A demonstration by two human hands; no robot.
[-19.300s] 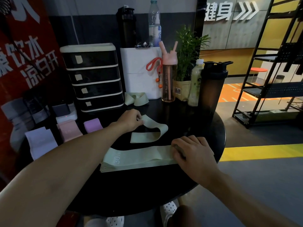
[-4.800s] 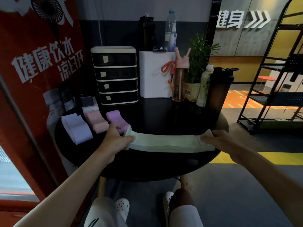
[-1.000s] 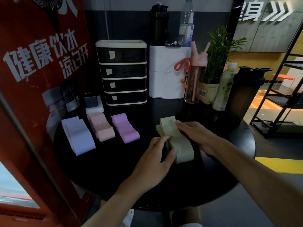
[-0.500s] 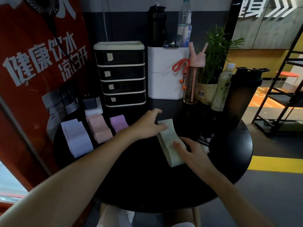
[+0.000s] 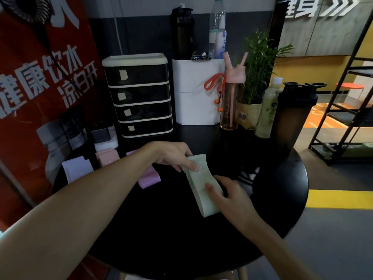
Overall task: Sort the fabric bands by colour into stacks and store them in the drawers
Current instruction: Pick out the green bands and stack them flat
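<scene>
Bare black table (image 5: 193, 139) shows between the green stack (image 5: 198, 185) and the shut drawer unit (image 5: 141, 98), while the white box (image 5: 194, 93), pink bottle (image 5: 232, 102), plant (image 5: 260, 63) and dark shaker (image 5: 292, 116) crowd the rear right and three other stacks (image 5: 76, 170) line the left.

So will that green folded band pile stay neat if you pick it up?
Probably not by itself. The green band pile is soft folded fabric with layers showing along its side, so lifting one end may let it flop open. It is likely light, and unlikely to roll, since it lies flat on the table.
</scene>
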